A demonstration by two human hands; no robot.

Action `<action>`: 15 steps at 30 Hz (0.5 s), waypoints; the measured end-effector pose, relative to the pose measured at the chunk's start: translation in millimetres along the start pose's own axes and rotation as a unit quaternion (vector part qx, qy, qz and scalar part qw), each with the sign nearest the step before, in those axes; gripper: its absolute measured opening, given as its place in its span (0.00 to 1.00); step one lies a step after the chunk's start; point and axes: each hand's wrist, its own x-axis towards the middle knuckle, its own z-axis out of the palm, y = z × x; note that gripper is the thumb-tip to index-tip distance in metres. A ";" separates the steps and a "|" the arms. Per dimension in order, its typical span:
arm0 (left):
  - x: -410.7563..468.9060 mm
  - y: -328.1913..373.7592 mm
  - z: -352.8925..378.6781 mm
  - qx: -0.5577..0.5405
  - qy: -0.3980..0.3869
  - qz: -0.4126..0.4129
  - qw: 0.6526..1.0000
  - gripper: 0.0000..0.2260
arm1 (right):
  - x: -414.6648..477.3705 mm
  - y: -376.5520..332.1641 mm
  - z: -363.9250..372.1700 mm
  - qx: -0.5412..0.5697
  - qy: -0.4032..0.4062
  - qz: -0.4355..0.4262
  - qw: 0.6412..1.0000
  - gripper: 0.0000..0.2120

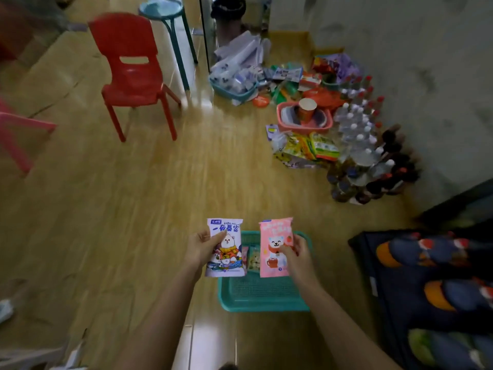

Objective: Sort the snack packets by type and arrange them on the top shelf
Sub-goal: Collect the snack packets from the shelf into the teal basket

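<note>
Two snack packets are held up over one teal tray point(261, 300) on the wooden floor point(133, 209). The left hand point(202, 248) has its fingers grasping the white-and-purple packet point(226, 252), and the right hand point(296, 252) is grasping the pink packet point(273, 252). At least two more packets point(252, 259) lie in the tray. One red chair point(133, 73) and one teal stool point(165, 12) stand beyond. Clustered water bottles point(357, 129) and one pink basket point(304, 124) sit near the wall point(400, 36).

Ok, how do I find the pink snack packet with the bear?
Find the teal basket on the floor, low in the middle. Above it, the right hand holds the pink packet. It shows a white bear on pink, unlike the white and blue packet in the left hand.
</note>
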 end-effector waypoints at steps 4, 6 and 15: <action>99.1 -103.1 19.7 0.007 -0.011 -0.014 1.000 0.08 | 87.9 111.4 16.8 -0.004 -0.004 0.010 1.000 0.12; 148.3 -152.3 28.8 0.019 -0.021 -0.024 0.999 0.09 | 130.8 163.9 24.4 -0.002 -0.007 0.011 1.000 0.12; 297.8 -299.1 68.4 0.103 -0.007 0.021 0.994 0.06 | 280.6 329.0 44.7 -0.055 0.004 0.016 0.998 0.11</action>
